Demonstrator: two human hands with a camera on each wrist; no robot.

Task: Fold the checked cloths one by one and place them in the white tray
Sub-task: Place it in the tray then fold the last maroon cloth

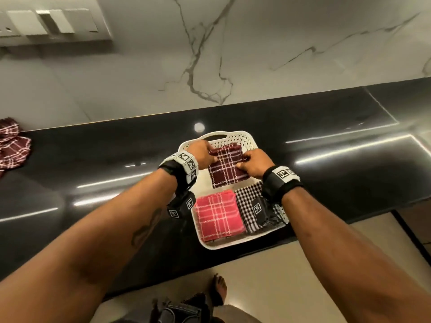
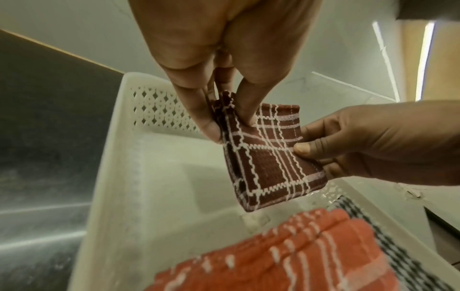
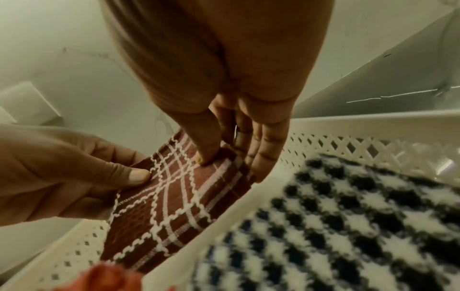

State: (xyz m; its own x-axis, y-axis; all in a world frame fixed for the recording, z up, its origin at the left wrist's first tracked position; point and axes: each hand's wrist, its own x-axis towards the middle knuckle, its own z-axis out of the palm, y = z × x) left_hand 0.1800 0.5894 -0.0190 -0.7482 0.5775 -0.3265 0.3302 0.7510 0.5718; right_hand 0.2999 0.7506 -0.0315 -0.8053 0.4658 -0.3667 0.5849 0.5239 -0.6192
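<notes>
A folded maroon checked cloth (image 1: 227,169) (image 2: 268,157) (image 3: 179,202) is held tilted over the far section of the white tray (image 1: 235,247) (image 2: 119,157) (image 3: 373,120). My left hand (image 1: 200,153) (image 2: 229,128) pinches its far left corner between thumb and fingers. My right hand (image 1: 253,164) (image 3: 231,169) pinches its right edge, thumb on top. The cloth's low corner hangs close to the tray floor. A folded pink checked cloth (image 1: 218,215) (image 2: 311,256) lies in the near left compartment. A black-and-white checked cloth (image 1: 247,201) (image 3: 348,226) lies in the near right one.
The tray sits near the front edge of a glossy black counter (image 1: 349,171) backed by a marble wall. Crumpled maroon checked cloths (image 1: 11,145) lie at the counter's far left. A switch panel (image 1: 46,22) is on the wall at upper left.
</notes>
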